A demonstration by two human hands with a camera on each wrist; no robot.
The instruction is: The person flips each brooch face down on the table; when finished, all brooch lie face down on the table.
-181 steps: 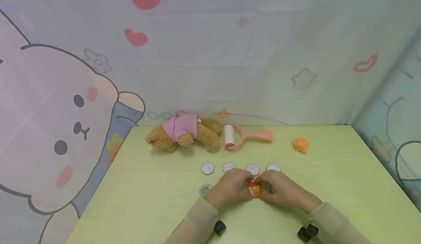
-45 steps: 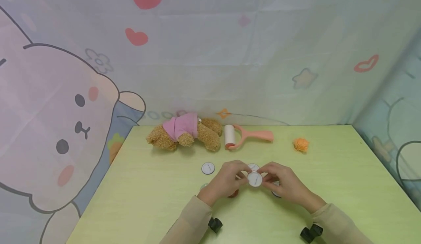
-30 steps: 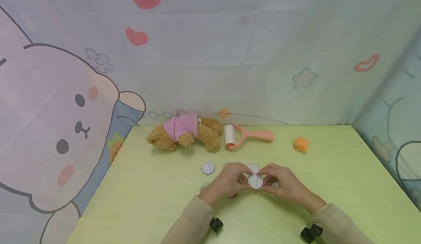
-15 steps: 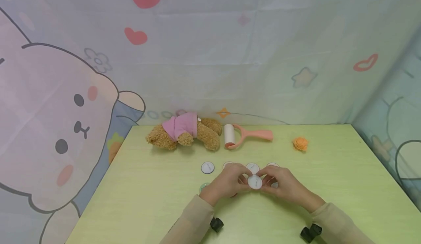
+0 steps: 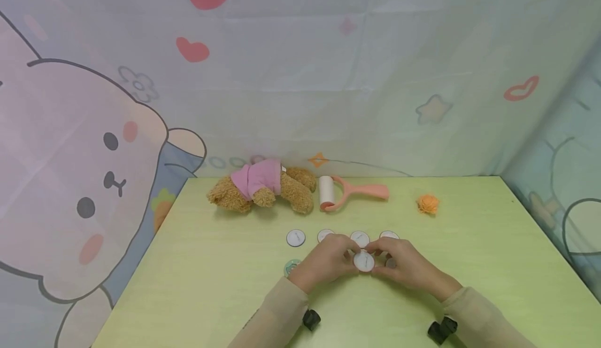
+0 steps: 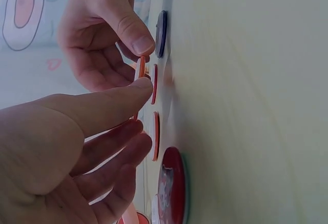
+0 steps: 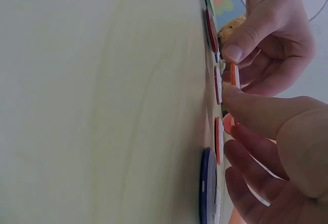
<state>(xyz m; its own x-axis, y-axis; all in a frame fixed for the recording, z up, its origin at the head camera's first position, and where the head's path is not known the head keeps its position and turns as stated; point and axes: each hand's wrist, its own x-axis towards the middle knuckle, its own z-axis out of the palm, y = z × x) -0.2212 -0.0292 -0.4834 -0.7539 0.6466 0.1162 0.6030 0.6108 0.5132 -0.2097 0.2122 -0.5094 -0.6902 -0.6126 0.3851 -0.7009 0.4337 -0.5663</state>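
A round pin-back badge [image 5: 363,261] is pinched between both hands, its white pin side facing up and its orange edge showing in the wrist views. My left hand [image 5: 330,260] holds the left rim with thumb and fingers; my right hand [image 5: 405,262] pinches the right rim. In the left wrist view the badge [image 6: 142,66] is tilted on edge, raised off the table. Beyond it lie white-backed badges [image 5: 360,239] in a row. A red badge [image 6: 173,185] sits near my left hand, hidden in the head view. A dark-blue-rimmed badge [image 7: 207,185] lies by my right hand.
On the yellow-green table [image 5: 197,285], a green badge [image 5: 291,267] lies left of the left hand. At the back are a teddy bear [image 5: 263,186] in a pink top, a lint roller [image 5: 357,191] with a pink handle, and an orange tuft [image 5: 428,204]. A printed cloth hangs behind.
Six seconds ago an orange badge face showed between the hands; now a white pin side faces up. Over the last second and a half the held badge has come slightly nearer and lower.
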